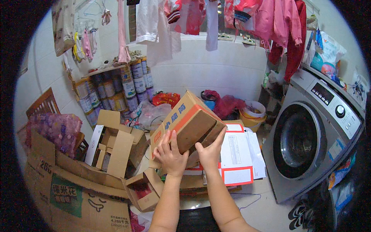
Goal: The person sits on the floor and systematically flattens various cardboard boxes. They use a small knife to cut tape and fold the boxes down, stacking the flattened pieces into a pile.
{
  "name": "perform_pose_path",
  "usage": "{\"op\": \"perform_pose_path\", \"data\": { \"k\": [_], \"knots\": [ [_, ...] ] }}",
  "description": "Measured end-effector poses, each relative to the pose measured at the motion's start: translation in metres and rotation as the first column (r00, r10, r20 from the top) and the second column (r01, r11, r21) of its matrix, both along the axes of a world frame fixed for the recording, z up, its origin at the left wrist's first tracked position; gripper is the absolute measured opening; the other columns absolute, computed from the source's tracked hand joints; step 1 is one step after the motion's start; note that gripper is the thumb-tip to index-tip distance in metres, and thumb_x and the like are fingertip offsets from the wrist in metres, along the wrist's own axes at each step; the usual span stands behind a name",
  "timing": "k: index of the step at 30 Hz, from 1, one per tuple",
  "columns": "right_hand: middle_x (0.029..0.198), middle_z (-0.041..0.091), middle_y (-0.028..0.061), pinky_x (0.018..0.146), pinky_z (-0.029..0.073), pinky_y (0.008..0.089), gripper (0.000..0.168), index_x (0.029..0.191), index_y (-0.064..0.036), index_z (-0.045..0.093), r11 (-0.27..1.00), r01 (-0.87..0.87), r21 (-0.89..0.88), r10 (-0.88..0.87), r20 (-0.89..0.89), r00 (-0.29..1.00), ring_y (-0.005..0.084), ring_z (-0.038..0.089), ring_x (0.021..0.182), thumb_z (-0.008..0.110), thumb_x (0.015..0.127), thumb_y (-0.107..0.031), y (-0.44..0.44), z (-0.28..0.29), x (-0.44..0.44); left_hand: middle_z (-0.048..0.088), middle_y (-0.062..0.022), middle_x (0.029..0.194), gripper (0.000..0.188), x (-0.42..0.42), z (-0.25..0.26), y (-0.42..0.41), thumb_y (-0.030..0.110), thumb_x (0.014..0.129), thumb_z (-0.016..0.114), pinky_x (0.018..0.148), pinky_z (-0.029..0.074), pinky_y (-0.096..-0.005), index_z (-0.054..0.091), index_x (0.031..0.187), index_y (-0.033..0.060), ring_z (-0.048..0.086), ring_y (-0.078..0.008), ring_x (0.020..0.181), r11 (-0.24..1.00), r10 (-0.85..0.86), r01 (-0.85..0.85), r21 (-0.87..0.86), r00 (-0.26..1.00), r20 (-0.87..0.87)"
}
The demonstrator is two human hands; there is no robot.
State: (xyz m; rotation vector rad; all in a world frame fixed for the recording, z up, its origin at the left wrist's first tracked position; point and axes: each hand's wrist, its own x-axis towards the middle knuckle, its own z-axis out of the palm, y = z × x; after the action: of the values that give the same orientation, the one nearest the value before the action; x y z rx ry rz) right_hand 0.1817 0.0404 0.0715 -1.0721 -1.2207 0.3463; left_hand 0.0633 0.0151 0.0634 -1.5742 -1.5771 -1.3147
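Observation:
Both my hands hold a brown cardboard box (pixel 185 127) with an orange stripe and blue printed writing, tilted up in front of me. My left hand (pixel 172 155) presses its lower left side with the fingers spread along the printed face. At the right corner, my right hand (pixel 211 148) grips the edge, thumb on the near face. A dark gap runs along that face. Beneath the box lie flattened white cartons with red borders (pixel 237 153), partly hidden by my right hand and the box.
Open cardboard boxes (pixel 123 153) and a small open carton (pixel 145 190) stand left, beside a large printed carton (pixel 87 200). A washing machine (pixel 313 136) stands right. Stacked tins (pixel 116 92) line the back left. Buckets (pixel 253 114) sit behind; laundry (pixel 275 23) hangs above.

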Motion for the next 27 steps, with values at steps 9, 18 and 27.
{"op": "perform_pose_path", "data": {
  "k": [9, 18, 27],
  "knots": [
    [0.139, 0.033, 0.0165, 0.096, 0.044, 0.0361, 0.096, 0.149, -0.007, 0.001, 0.909, -0.399, 0.122, 0.417, -0.215, 0.883, 0.0277, 0.045, 0.121, 0.053, 0.07, 0.007, 0.014, -0.019, 0.009, 0.037, -0.0075, 0.141, 0.112, -0.025, 0.014, 0.001, 0.02, 0.049, 0.085, 0.1, 0.026, -0.0491, 0.028, 0.145, 0.0122, 0.037, -0.0278, 0.127, 0.984, -0.153, 0.155, -0.09, 0.988, 0.021],
    [0.116, 0.057, 0.0159, 0.089, 0.046, 0.0319, 0.056, 0.134, 0.006, 0.038, 0.899, -0.434, 0.066, 0.438, -0.191, 0.878, 0.0213, 0.057, 0.106, 0.056, 0.082, -0.008, 0.009, -0.016, 0.009, 0.041, -0.0198, 0.135, 0.103, -0.053, 0.002, 0.016, 0.017, 0.055, 0.074, 0.103, 0.03, -0.0481, 0.025, 0.145, 0.0069, 0.041, -0.0361, 0.123, 0.971, -0.19, 0.22, -0.091, 0.946, 0.261],
    [0.109, 0.06, 0.0064, 0.084, 0.046, 0.0296, 0.033, 0.118, 0.001, 0.051, 0.761, -0.623, 0.182, 0.616, -0.505, 0.604, 0.0146, 0.056, 0.095, 0.058, 0.094, -0.02, 0.003, -0.021, 0.011, 0.03, -0.0251, 0.14, 0.085, -0.057, 0.01, 0.011, 0.011, 0.069, 0.062, 0.105, 0.027, -0.0519, 0.022, 0.143, -0.005, 0.035, -0.0424, 0.124, 0.996, -0.031, 0.02, 0.082, 0.99, 0.137]
  ]
}}
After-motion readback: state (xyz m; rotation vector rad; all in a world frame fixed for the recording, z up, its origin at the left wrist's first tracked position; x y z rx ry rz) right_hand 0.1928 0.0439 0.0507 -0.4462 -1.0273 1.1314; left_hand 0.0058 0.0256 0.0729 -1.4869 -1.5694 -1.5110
